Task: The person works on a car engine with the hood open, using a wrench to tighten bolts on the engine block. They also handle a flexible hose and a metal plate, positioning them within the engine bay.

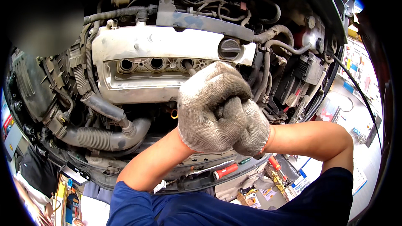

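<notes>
Both my hands wear soiled grey knit gloves and are pressed together over the front of the engine. My left hand is closed at the upper end of a dark metal rod. That rod runs down into the third round well in the silver valve cover; its top is hidden by the glove. My right hand is closed against the left one, its fingers tucked in, and what it grips is hidden. Two open wells, the middle well and the left well, show beside the rod. Behind my hands sits the black oil filler cap.
A ribbed black intake hose curves at the left. A red-handled tool lies on the front edge of the engine bay. A thin prop rod slants at the right. Another person's hand shows at lower left.
</notes>
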{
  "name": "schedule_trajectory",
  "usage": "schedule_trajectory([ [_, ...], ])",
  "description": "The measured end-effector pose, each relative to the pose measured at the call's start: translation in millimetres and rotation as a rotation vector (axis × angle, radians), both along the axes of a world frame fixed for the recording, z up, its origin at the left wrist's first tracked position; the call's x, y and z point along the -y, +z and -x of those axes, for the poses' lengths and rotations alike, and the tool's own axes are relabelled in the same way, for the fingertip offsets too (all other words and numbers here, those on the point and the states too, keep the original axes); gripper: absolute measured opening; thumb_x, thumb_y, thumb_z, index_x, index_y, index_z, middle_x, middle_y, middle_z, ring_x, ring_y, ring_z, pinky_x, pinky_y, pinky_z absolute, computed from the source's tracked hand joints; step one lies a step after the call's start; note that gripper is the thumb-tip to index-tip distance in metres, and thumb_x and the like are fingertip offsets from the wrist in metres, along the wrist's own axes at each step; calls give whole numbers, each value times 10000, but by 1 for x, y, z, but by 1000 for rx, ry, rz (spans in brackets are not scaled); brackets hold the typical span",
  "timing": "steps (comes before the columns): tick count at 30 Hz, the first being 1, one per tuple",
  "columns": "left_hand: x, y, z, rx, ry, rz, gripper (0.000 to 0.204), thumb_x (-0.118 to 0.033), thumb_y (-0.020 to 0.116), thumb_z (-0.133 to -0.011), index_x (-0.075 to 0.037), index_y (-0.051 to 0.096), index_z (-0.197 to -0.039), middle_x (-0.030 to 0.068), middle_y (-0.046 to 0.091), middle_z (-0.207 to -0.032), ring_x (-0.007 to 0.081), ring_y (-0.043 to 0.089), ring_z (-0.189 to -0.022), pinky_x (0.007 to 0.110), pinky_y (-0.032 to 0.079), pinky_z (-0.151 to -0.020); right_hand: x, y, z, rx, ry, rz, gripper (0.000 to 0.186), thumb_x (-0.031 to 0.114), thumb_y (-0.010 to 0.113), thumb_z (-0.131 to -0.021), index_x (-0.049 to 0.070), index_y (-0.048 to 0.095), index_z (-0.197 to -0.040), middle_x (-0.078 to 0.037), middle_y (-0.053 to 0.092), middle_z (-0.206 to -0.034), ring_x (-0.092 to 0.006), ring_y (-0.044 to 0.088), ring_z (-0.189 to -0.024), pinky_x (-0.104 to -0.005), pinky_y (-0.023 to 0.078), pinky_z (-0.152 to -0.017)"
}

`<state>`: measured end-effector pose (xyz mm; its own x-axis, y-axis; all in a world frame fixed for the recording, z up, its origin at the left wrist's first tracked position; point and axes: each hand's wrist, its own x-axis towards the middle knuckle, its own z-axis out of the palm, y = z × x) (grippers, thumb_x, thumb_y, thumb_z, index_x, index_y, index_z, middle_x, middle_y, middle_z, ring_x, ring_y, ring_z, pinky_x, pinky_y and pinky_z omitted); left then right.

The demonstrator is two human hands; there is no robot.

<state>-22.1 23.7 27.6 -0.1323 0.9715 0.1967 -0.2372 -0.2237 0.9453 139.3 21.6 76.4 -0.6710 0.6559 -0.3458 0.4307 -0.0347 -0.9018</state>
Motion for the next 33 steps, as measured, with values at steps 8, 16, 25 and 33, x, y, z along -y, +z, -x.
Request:
schedule_trajectory([
  [8,17,17,11,-201,38,140,389,-174,522,-1019,97,717,-1219,221,732,-1220,312,722,-1082,387,581,-982,-27,-9,-2,51,149,-392,412,287,723,-1051,20,702,-1364,-250,781,-1242,-400,759,-1170,-465,615,-999],
  [16,148,-11,78,-521,135,241,427,-111,570,-1000,58,652,-1383,221,690,-1327,371,671,-1236,478,537,-1118,-31,101,10,242,-54,31,487,338,895,-961,81,713,-1333,-124,782,-1113,-189,744,-1022,-360,614,-977],
  [25,256,-4,125,-892,-30,434,284,-26,688,-930,8,712,-1211,214,725,-1207,429,701,-1131,513,553,-1032,25,193,-34,311,-453,193,484,159,932,-876,84,739,-1313,-37,730,-1211,-132,698,-1103,-320,593,-974],
  [33,275,-25,119,-1004,-199,510,210,-53,716,-927,-17,709,-1133,182,703,-1122,417,676,-1024,525,546,-913,38,154,-59,296,-588,190,422,84,840,-881,62,744,-1291,0,706,-1110,-78,653,-993,-273,570,-919],
])
